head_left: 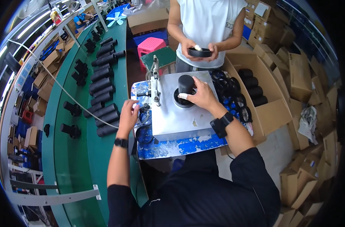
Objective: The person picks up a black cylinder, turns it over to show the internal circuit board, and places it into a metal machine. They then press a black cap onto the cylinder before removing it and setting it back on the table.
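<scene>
My right hand is closed around the side of a black ribbed cylinder. A white cover sits on the thumb tip. The cylinder stands upright in a round black fitting on a silver metal box. My left hand hovers at the box's left, its fingers apart and nothing seen in them. Between it and the box a metal lever clamp with a black handle rises. Across the box, a person's hands hold a shallow black round part.
At the left runs a green conveyor belt carrying several black tubes. Black rings crowd the worn blue table's right side. An open carton with black cylinders stands beyond them. A pink stool is behind.
</scene>
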`<action>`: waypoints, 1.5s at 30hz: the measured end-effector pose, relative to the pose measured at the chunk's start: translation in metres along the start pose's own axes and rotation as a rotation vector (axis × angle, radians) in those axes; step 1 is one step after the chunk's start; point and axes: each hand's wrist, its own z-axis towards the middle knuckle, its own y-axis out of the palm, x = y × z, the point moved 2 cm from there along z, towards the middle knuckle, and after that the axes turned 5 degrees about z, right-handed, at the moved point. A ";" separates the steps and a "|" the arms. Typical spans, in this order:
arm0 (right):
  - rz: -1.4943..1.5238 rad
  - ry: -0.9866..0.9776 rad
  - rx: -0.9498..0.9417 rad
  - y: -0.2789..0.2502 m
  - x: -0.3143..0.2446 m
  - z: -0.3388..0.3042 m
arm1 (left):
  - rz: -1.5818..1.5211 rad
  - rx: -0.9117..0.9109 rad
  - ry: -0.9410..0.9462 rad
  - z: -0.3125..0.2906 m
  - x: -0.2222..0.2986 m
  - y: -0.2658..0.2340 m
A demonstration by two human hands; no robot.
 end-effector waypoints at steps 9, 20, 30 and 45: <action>-0.003 -0.039 0.078 0.005 0.003 -0.009 | 0.286 -0.076 0.018 0.049 -0.067 0.046; -0.044 -0.026 0.135 0.017 0.008 -0.009 | 0.024 -0.017 -0.181 0.037 -0.022 0.027; 0.675 -0.190 0.396 -0.064 -0.101 0.014 | -0.184 0.278 -0.020 -0.162 0.106 -0.050; 0.215 -1.067 0.162 0.064 -0.192 -0.129 | -0.037 0.469 0.505 -0.192 0.190 -0.093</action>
